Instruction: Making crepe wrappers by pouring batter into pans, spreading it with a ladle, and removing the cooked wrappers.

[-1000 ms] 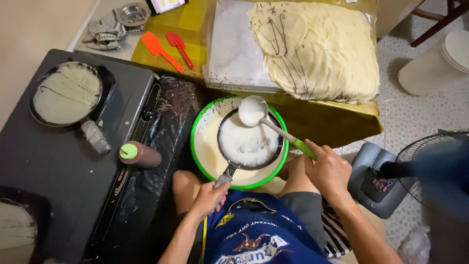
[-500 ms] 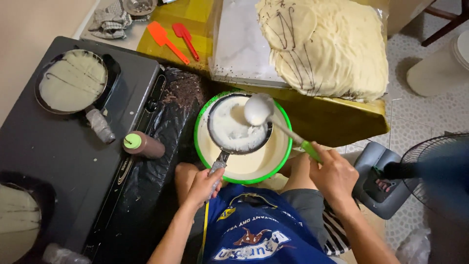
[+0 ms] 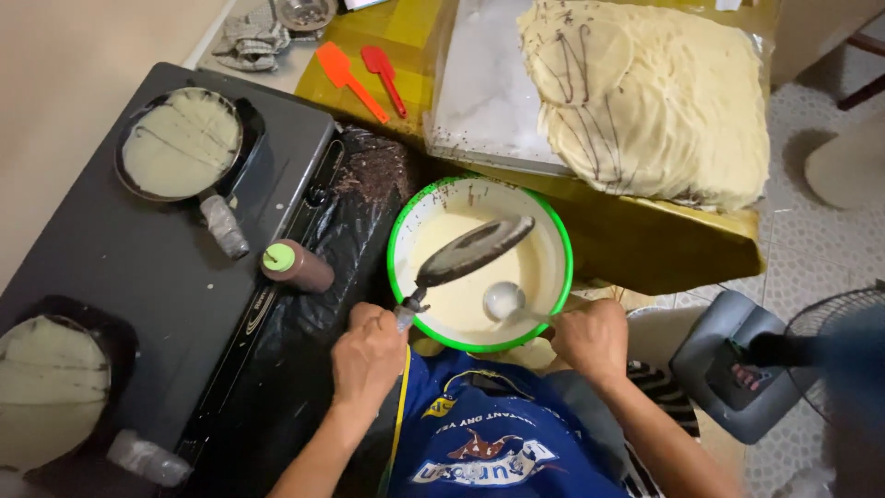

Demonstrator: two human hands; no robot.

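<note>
A person's left hand (image 3: 367,355) has its grip closed round the handle of a small dark pan (image 3: 472,252), held tilted on edge over a green-rimmed bowl (image 3: 553,242) of pale batter (image 3: 461,295). The right hand (image 3: 593,339) is closed on a ladle (image 3: 505,300) whose cup sits in the batter nr the bowl's front rim. At left, a black stove (image 3: 157,267) w/ two pans of pale crepe (image 3: 180,143) (image 3: 46,392) and a brown squeeze bottle (image 3: 297,266) w/ green cap. Behind the bowl, a yellow worktop (image 3: 664,249) carries a stack of crepes (image 3: 650,97) w/ dark drizzle and two orange-red spatulas (image 3: 350,78).
</note>
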